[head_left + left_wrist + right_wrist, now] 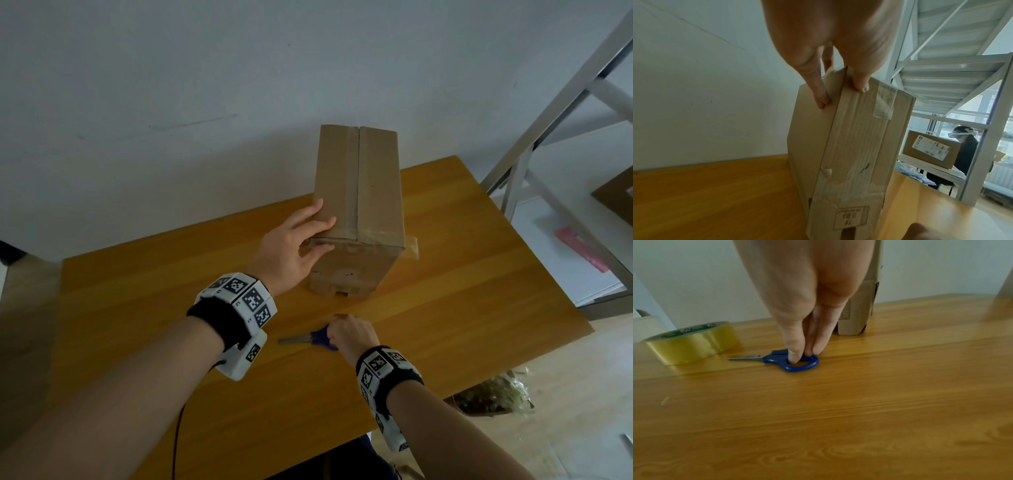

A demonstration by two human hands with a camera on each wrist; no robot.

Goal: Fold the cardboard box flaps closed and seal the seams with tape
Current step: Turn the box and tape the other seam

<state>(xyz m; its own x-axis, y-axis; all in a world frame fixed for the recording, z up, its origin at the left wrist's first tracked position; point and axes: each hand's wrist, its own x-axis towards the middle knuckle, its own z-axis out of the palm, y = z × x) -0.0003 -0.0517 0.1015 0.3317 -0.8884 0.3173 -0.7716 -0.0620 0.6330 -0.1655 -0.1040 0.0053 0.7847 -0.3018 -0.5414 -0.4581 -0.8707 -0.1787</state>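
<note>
- The cardboard box (359,205) is stood on end toward the far edge of the tabletop (479,291), flaps closed, top seam already covered by tape.
- A loose tape end (412,247) is seen overhanging the box's right edge.
- Left hand (291,250): fingers (819,91) spread over the near-left top corner, thumb on the adjoining face.
- Right hand (352,334): fingers (795,347) pinched on the blue scissors (791,361), flat on the tabletop beside the tape roll (692,342).
- Risk: the box, judged tall and narrow, could be tipped if the steadying hand slips.
- Risk: the loose end could stick back on itself.
- Box contents: cannot be told.
</note>
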